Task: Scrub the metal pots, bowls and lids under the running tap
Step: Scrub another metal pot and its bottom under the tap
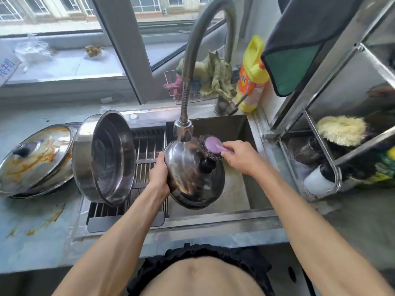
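Steel lid (192, 167) under the tap (183, 129): left hand (159, 174) grips its rim, right hand (239, 155) holds the scourer (210, 147). Stained lid (36, 159) on left bench (32, 221) awaits scrubbing.

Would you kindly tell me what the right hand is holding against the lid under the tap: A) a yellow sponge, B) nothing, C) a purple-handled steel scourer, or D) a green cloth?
C: the right hand grips a purple-handled steel scourer pressed on the lid.

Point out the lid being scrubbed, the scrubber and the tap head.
lid (188, 167), head view, on its shiny dome
scrubber (213, 145), head view, on its purple handle
tap head (183, 129), head view, on the nozzle
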Demonstrator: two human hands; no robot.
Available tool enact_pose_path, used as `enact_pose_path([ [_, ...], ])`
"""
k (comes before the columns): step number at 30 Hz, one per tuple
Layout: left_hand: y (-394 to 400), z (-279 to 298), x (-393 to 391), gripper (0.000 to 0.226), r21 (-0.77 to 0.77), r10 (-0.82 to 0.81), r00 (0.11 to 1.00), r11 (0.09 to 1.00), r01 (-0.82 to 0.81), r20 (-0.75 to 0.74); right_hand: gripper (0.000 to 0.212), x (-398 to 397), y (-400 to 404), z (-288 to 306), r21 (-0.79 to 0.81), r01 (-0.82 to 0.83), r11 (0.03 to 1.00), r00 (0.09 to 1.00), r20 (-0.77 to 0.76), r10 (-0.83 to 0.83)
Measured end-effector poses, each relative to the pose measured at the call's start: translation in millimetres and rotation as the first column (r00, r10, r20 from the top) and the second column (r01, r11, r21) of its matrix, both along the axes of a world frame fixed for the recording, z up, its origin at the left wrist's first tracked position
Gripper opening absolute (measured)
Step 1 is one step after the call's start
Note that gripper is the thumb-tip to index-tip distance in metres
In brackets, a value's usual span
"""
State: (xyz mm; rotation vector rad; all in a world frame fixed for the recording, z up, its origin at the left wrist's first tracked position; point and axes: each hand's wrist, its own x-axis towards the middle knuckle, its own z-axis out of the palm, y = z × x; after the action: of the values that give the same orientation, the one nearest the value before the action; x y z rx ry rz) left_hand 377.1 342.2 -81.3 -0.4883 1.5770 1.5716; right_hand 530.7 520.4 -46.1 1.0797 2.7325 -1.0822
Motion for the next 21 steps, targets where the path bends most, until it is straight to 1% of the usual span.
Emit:
enact_pose_path([
  [3,6.9,-7.4,6.1,0.047,-0.057,-0.023,0.998,0.998,0.02,-0.056,0.027,0.8,-19.6,-5.1,-0.001,-0.053,0.999,0.994,-0.098,0.053],
  [5,9.2,-9.0,8.9,0.049,-0.099,-0.045,0.995,0.994,0.036,-0.09,0.027,-9.2,-35.1,-8.3,0.038,-0.133,0.99,0.985,-0.105,0.137],
  [7,8.1,-11.2,7.6,0.052,-0.127,-0.075,0.99,0.99,0.059,-0.12,0.026,-20.3,-42.1,-9.5,0.122,-0.211,0.97,0.972,-0.084,0.221],
  [8,5.7,-11.6,5.9,0.052,-0.143,-0.083,0.988,0.988,0.064,-0.131,0.025,-25.2,-38.7,-8.7,0.159,-0.225,0.961,0.969,-0.062,0.237],
  [10,-0.1,-12.3,-0.1,0.053,-0.171,-0.119,0.98,0.981,0.091,-0.162,0.021,-33.2,-21.7,-5.7,0.196,-0.185,0.963,0.982,-0.013,0.191],
  [12,-2.8,-11.9,-4.8,0.054,-0.187,-0.133,0.976,0.977,0.1,-0.174,0.022,-39.7,-11.1,-4.8,0.22,-0.161,0.962,0.987,0.043,0.155],
  [13,-2.6,-12.6,-7.4,0.054,-0.186,-0.119,0.979,0.979,0.087,-0.167,0.023,-43.2,-14.4,-5.7,0.222,-0.19,0.956,0.982,0.059,0.181],
  [16,-0.9,-12.9,-13.4,0.05,-0.182,-0.062,0.986,0.983,0.033,-0.152,0.026,-52.9,-42.1,-4.1,0.191,-0.369,0.91,0.929,0.091,0.358],
  [17,-2.8,-13.0,-14.8,0.048,-0.184,-0.058,0.987,0.982,0.03,-0.148,0.026,-54.6,-43.1,-4.4,0.185,-0.382,0.906,0.924,0.096,0.37],
  [21,-14.0,-10.1,-17.3,0.048,-0.188,-0.121,0.982,0.978,0.093,-0.147,0.023,-60.3,-7.5,-7.9,0.22,-0.264,0.939,0.962,0.128,0.24],
])
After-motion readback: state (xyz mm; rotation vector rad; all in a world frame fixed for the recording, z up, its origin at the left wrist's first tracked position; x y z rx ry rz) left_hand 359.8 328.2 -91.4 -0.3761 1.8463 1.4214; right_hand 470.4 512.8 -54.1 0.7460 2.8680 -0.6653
